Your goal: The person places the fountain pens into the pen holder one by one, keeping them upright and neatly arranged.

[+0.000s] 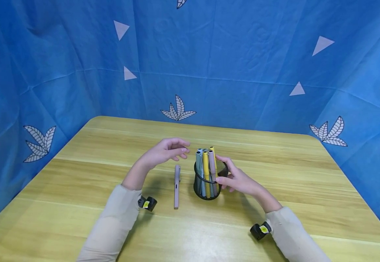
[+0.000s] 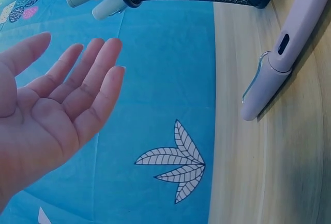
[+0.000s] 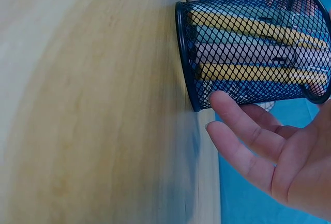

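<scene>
Mesh pen cup [image 1: 208,183] stands upright mid counter [image 1: 275,174], full of pens. R hand [image 1: 239,180] open, straight fingers touching cup's side, not gripping. L hand [image 1: 165,151] open, empty, hovering above loose pen [image 1: 177,185] lying just left of cup. Risk: sideways push from R fingers could tip the top-heavy cup; L sleeve could knock the loose pen and roll it.

You are looking at a staged recording booth, not a lived-in room: blue cloth [image 1: 242,65] printed with leaves and triangles hangs close behind and beside the bare wooden tabletop [image 1: 291,174].
</scene>
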### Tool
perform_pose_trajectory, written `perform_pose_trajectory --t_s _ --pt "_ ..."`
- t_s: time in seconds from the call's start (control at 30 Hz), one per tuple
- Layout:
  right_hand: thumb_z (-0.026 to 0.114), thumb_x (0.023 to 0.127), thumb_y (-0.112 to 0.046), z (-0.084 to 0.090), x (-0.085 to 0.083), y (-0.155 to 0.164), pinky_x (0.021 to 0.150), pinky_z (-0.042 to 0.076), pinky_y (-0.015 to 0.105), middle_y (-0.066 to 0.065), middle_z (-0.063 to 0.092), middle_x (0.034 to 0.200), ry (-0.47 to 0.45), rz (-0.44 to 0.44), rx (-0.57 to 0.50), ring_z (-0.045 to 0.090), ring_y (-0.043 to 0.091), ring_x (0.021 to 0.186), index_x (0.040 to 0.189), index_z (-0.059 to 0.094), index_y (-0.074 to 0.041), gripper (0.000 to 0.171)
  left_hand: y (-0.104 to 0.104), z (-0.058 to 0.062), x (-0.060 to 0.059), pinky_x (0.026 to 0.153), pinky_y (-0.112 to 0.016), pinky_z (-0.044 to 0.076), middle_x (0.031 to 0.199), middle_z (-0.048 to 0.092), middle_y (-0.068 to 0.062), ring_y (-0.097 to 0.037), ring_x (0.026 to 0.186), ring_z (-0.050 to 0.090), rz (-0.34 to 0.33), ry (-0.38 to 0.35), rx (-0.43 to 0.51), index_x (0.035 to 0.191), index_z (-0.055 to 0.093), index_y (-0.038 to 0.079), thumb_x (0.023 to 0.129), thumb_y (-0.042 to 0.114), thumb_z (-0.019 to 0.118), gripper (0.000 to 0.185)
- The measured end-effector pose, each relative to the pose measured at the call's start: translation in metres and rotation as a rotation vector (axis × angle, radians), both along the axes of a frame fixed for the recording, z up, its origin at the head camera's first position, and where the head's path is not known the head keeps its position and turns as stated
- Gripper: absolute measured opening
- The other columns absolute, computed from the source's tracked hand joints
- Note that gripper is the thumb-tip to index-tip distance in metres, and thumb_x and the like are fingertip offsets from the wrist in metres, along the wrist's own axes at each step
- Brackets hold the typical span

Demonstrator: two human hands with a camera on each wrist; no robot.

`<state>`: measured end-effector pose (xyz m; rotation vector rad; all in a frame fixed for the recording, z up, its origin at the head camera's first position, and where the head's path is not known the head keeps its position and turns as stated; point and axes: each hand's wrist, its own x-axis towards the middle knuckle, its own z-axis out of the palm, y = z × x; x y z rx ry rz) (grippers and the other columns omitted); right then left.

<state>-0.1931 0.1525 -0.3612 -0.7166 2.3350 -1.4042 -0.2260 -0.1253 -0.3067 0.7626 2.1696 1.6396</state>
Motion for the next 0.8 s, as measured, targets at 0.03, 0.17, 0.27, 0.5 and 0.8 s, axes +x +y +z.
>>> perform_pose_trajectory --t_s 0.03,0.17,0.27,0.5,0.8 --pt "0.057 0.088 -0.025 0.0 0.0 0.0 0.056 0.048 0.044 0.027 0.048 0.111 0.001 -0.001 -0.001 0.058 0.034 0.073 0.141 0.013 -0.02 0.069 0.0 -0.001 0.0 0.081 -0.042 0.046 0.112 0.056 -0.019 -0.03 0.094 0.056 0.005 0.001 -0.007 0.121 0.047 -0.006 0.092 0.01 0.047 0.033" --pt "0.056 0.088 -0.025 0.0 0.0 0.0 0.057 0.048 0.044 0.029 0.045 0.115 -0.005 -0.006 -0.003 0.057 0.034 0.073 0.141 0.013 -0.021 0.068 0.002 -0.002 0.0 0.08 -0.04 0.046 0.109 0.057 -0.016 -0.028 0.093 0.057 0.031 0.024 -0.058 0.118 0.05 -0.004 0.091 0.01 0.05 0.031" --pt "0.056 0.088 -0.025 -0.001 0.0 0.0 0.057 0.048 0.044 0.028 0.046 0.114 -0.011 -0.008 0.002 0.057 0.034 0.074 0.141 0.013 -0.022 0.068 0.003 -0.003 0.001 0.078 -0.036 0.047 0.107 0.058 -0.014 -0.024 0.091 0.057 0.041 0.058 -0.106 0.117 0.051 -0.003 0.091 0.012 0.05 0.03" --pt "0.056 0.088 -0.025 -0.001 0.0 -0.001 0.057 0.048 0.044 0.026 0.05 0.107 -0.011 -0.01 0.005 0.058 0.033 0.073 0.141 0.013 -0.022 0.069 0.004 -0.003 0.002 0.079 -0.032 0.047 0.105 0.058 -0.013 -0.024 0.093 0.056 0.053 0.131 -0.211 0.117 0.052 -0.002 0.091 0.013 0.051 0.031" --pt "0.056 0.088 -0.023 -0.001 0.0 -0.001 0.057 0.048 0.044 0.024 0.052 0.105 -0.008 -0.01 0.004 0.058 0.033 0.073 0.141 0.013 -0.022 0.068 0.001 -0.012 0.0 0.078 -0.03 0.047 0.1 0.062 -0.012 -0.022 0.091 0.058 -0.002 0.267 -0.414 0.117 0.054 -0.004 0.088 0.013 0.058 0.034"
